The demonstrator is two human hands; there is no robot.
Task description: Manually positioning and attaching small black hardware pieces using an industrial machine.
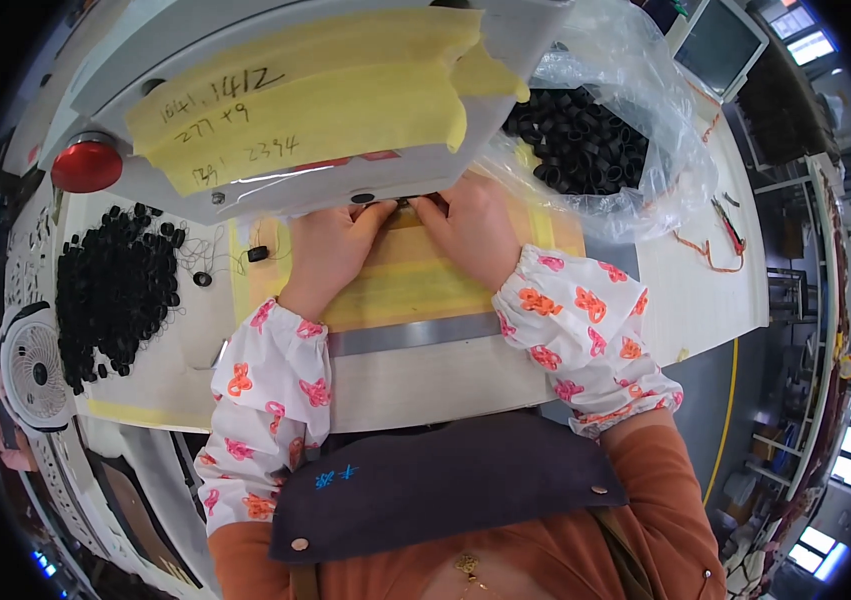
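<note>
Both hands meet under the front edge of a white machine head (315, 185), thumbs close together. Between the thumb tips shows a small black piece (403, 203), mostly hidden; it may be one of the black bands. My left hand (333, 250) pinches it from the left, my right hand (477, 228) from the right. The machine hides most of the fingers. Under the hands lies a work surface covered in yellow tape (400, 275). One loose black loop (258, 254) rests left of my left hand, and another loop (202, 279) lies farther left.
At left spreads a heap of black loops (115, 290) with trailing threads. A clear plastic bag (680, 190) of black bands (590, 140) sits at right, near red-handled snips (730, 228) on an orange cord. A red button (87, 163) and a white fan (38, 370) are at far left.
</note>
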